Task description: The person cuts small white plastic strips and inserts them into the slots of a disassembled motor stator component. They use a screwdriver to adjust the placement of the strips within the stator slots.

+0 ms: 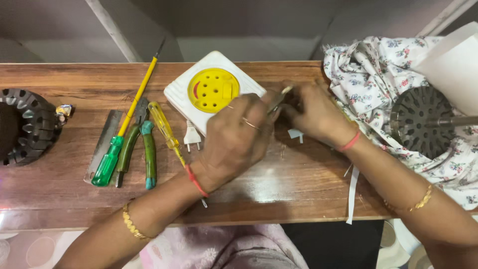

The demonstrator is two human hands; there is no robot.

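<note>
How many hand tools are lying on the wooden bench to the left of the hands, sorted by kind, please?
Screwdrivers: 2, a green-handled one and a yellow-handled one
Pliers: 1
Flat metal blade: 1
Total: 4

A small home electrical repair workshop: a worn wooden table [74, 199] carries screwdrivers [130, 117], pliers [139, 144], a metal file [103, 144], a wound motor stator [25, 127] and a white-and-yellow socket box [213, 89], with floral cloth [368, 74] alongside.

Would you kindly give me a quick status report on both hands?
Left hand gripping thin metal tool. Right hand pinching something small, hidden. White socket box touching left hand.
</note>
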